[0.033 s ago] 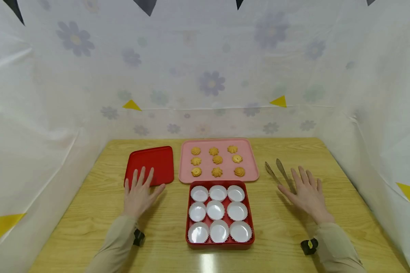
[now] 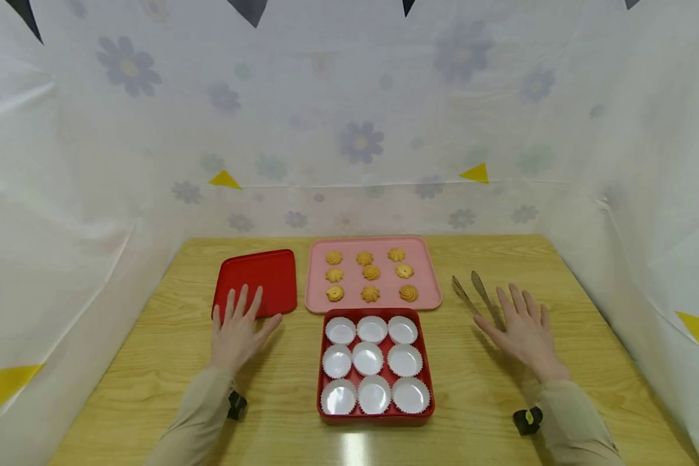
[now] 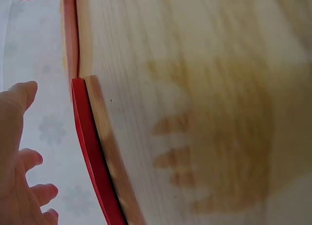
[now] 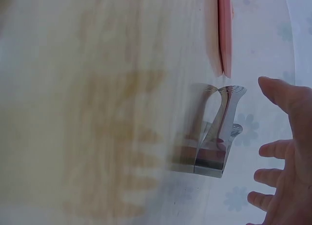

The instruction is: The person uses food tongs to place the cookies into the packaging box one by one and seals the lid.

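My left hand [image 2: 235, 335] hovers above the table with its fingers spread, the fingertips over the near part of a flat red lid or tray [image 2: 268, 278]. It holds nothing. On the other side, my right hand [image 2: 524, 335] is likewise spread, above metal tongs [image 2: 483, 294] and partly covering them. In the right wrist view the tongs [image 4: 212, 157] lie on the table apart from the fingers. Between the hands sits a red box [image 2: 377, 421] with rows of white paper cups [image 2: 367, 358]. Behind it, a pink tray [image 2: 431, 252] carries several golden cookies [image 2: 371, 272].
Pale wood makes up the table top [image 2: 279, 401]. White flowered sheeting [image 2: 361, 142] encloses the back and both sides, with yellow triangles [image 2: 475, 173] on it. A black wrist device [image 2: 236, 405] sits under each sleeve. The box's rear edge meets the pink tray's front edge in the head view.
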`<state>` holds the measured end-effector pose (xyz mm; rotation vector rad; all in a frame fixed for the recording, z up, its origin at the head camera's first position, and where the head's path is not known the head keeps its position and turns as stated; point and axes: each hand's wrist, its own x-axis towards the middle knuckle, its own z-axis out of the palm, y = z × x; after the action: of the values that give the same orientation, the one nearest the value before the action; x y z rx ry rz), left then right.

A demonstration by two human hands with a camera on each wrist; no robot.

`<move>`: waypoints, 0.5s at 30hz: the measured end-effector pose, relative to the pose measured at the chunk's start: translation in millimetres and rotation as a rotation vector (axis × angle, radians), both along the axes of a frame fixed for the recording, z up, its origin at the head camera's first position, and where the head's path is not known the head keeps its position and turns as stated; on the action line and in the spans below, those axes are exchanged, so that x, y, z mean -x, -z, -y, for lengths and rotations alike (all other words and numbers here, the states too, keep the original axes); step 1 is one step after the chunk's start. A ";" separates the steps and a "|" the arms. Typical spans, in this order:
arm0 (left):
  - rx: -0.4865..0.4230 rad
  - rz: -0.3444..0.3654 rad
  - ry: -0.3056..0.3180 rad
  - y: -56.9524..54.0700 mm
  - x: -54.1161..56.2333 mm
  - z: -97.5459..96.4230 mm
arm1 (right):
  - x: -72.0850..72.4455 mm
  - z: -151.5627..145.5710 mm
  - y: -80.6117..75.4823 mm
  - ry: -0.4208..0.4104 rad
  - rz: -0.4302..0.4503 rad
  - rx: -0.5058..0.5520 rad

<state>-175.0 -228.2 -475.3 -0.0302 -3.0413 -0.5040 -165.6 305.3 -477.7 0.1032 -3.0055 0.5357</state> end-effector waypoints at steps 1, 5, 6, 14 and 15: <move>0.001 0.000 -0.002 -0.1 -0.2 0.1 | -0.1 -0.1 0.0 -0.001 0.001 -0.004; 0.002 -0.004 -0.006 -0.1 -1.7 0.5 | -0.5 -0.9 0.8 -0.005 0.010 -0.008; 0.003 -0.005 -0.006 0.3 -2.0 0.7 | -0.8 -1.0 0.9 -0.006 0.011 -0.009; -0.010 -0.013 0.002 2.4 -2.1 0.0 | -0.7 -2.0 3.2 -0.006 -0.012 -0.009; -0.010 -0.014 0.002 2.4 -1.9 -0.2 | -0.7 -2.0 3.2 -0.005 -0.015 -0.012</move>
<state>-173.0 -228.0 -477.7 -0.0356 -3.0252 -0.5172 -164.9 307.3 -480.9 0.1144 -2.9950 0.5155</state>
